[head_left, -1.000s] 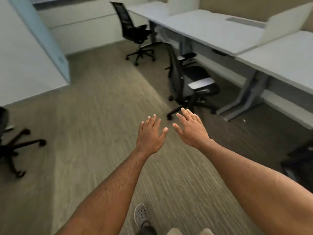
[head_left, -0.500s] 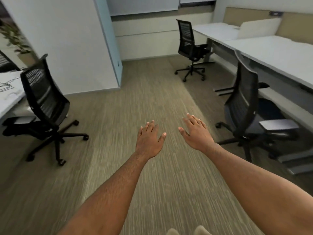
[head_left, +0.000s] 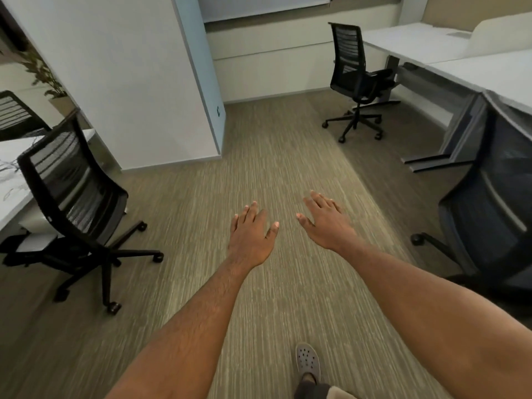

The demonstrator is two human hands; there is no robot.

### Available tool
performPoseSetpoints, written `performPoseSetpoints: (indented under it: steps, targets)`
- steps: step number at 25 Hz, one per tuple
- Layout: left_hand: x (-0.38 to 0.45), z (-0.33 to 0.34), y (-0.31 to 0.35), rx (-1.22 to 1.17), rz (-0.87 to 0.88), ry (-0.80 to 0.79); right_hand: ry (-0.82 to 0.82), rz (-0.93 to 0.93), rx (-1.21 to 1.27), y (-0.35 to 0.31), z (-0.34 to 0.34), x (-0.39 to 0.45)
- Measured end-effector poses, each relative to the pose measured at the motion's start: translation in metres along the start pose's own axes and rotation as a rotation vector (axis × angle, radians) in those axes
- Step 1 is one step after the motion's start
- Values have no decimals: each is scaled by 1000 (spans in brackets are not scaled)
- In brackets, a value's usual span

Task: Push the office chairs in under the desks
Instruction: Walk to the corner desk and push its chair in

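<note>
Hands hover over the carpet [head_left: 264, 174], palms down: the left hand [head_left: 251, 236] and right hand [head_left: 326, 226] both have fingers spread and hold nothing. No containers show. One office chair [head_left: 73, 203] stands at nine o'clock, pulled out from the left desk [head_left: 11, 197]. Another chair [head_left: 355, 79] sits at one o'clock by the right desk [head_left: 460, 64]; a third chair [head_left: 495, 197] at three o'clock. Since half a second ago the view has swung left, and a grey shoe [head_left: 307, 362] now shows at six o'clock.

One office chair [head_left: 72, 203] stands left beside a counter [head_left: 11, 180]; another [head_left: 357, 79] sits far right before the long counter [head_left: 460, 61]; a third [head_left: 495, 214] stands near right.
</note>
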State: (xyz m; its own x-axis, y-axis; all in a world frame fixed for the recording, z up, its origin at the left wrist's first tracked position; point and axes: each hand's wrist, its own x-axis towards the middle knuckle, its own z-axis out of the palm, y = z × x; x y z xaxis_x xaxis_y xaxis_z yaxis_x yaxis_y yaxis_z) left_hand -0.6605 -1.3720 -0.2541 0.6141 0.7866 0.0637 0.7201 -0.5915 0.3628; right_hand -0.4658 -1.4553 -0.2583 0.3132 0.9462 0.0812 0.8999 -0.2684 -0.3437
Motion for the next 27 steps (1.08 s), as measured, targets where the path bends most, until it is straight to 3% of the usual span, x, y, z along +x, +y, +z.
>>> performPoseSetpoints:
  steps: [9,15,27]
  targets:
    - [213,-33,-58,0,-86,29,-45,-83,-5,10,-4,243]
    - [351,-35,-128,-37,-109,55,-81,-109,-20,4,30,390]
    - [678,-77,-262,-31,4,43,-31,48,3,2,52,706]
